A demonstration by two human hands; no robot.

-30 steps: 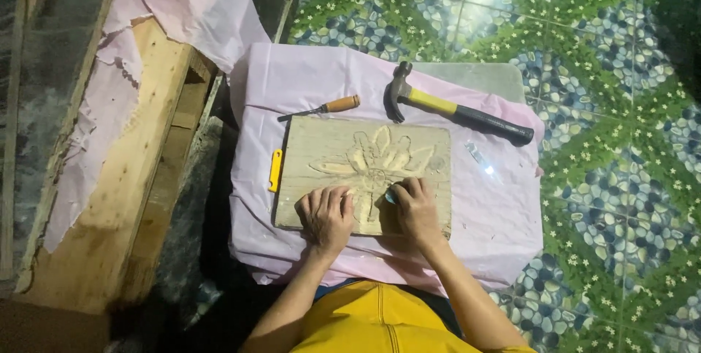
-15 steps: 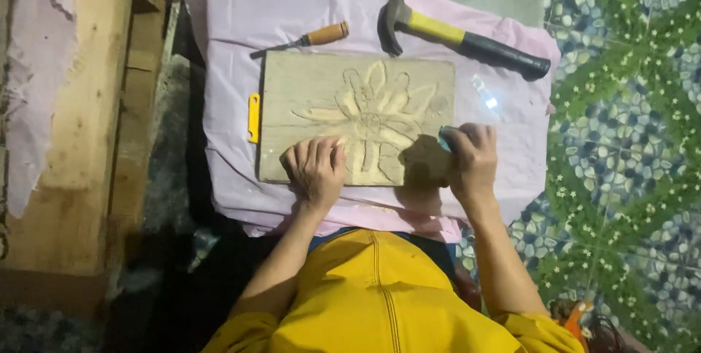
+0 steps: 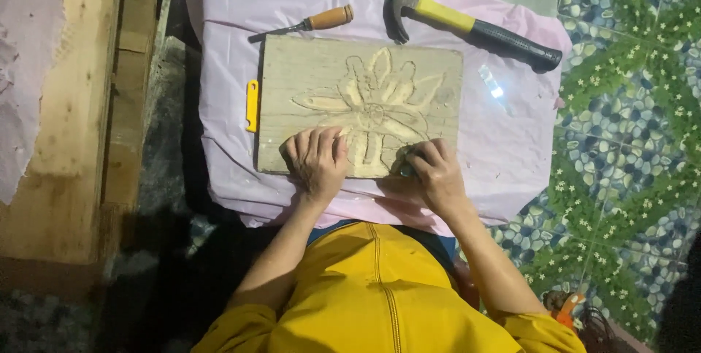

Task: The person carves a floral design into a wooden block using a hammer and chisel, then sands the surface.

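A wooden board point(image 3: 361, 112) with a flower carved into it is laid flat on a pink cloth point(image 3: 292, 2) in front of the person. The board's long axis runs from left to right across the view, its near long edge lying closest to the person's body. The carved flower point(image 3: 376, 108) is spread around a small round centre, its petals fanning out toward the far edge and both sides.

The left hand point(image 3: 318, 159) is pressed palm down on the board's near edge, fingers together and pointed away from the body, just left of the flower's lower petals. The right hand point(image 3: 434, 174) is curled closed near the board's near right corner, and a small dark tool tip point(image 3: 404, 171) is seen at its fingers, touching the wood; what kind of tool is gripped cannot be told.

Beyond the board's far edge a chisel with a wooden handle point(image 3: 307, 24) is laid almost parallel to the long edge, handle to the right and blade to the left. A hammer point(image 3: 467, 24) with a yellow and black handle is set beside it, head toward the chisel, handle slanting right and nearer. A small yellow strip point(image 3: 252, 105) lies against the board's left short edge, lengthwise along it. A wooden frame point(image 3: 73, 105) is seen to the left, patterned floor tiles point(image 3: 628, 127) to the right.
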